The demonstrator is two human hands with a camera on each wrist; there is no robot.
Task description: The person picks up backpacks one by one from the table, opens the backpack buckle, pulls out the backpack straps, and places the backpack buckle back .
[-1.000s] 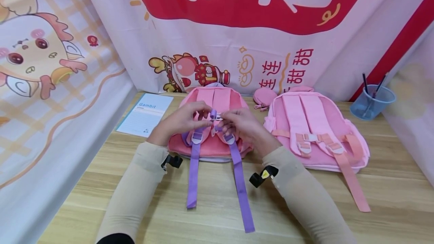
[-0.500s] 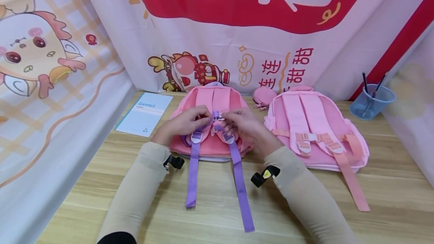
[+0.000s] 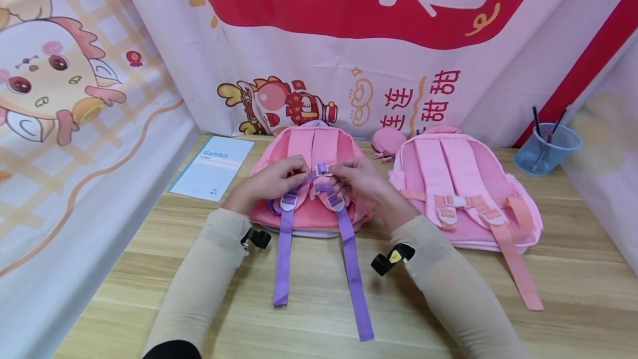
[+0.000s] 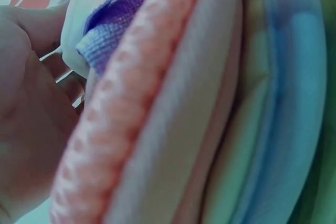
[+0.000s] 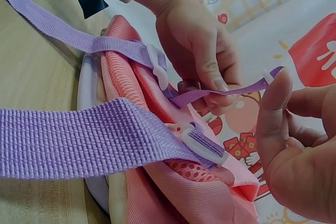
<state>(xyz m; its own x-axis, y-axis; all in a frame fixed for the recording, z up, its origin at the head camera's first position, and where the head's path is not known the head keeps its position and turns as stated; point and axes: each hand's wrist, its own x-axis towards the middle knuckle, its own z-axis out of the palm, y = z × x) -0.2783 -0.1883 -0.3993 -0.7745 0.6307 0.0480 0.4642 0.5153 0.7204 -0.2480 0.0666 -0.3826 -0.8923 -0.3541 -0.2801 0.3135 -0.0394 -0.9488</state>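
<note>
A pink backpack (image 3: 326,145) lies with its shoulder straps up. In front of it, my left hand (image 3: 269,186) pinches a narrow purple strap (image 5: 244,88) between thumb and fingers. At that strap's right end, my right hand (image 3: 361,181) pinches a small pale buckle (image 3: 323,170), and the webbing stretches between both hands above the bag. Below, white plastic adjusters (image 3: 289,201) hold two long purple webbing tails (image 3: 283,262) that trail over the table. The left wrist view is mostly filled by the bag's mesh edge (image 4: 126,108); the fingertips are hidden there.
Another pink backpack (image 3: 443,168) with salmon webbing lies to the right. A round pink pouch (image 3: 389,142) sits between the bags. At left is a Gambit notebook (image 3: 211,168); at back right, a blue cup (image 3: 547,154) holds pens. Printed fabric (image 3: 199,71) hangs behind.
The buckle and the strap's end have shifted slightly right with my right hand. More purple strap now shows between the hands. My left fingers have drawn in to pinch the strap.
</note>
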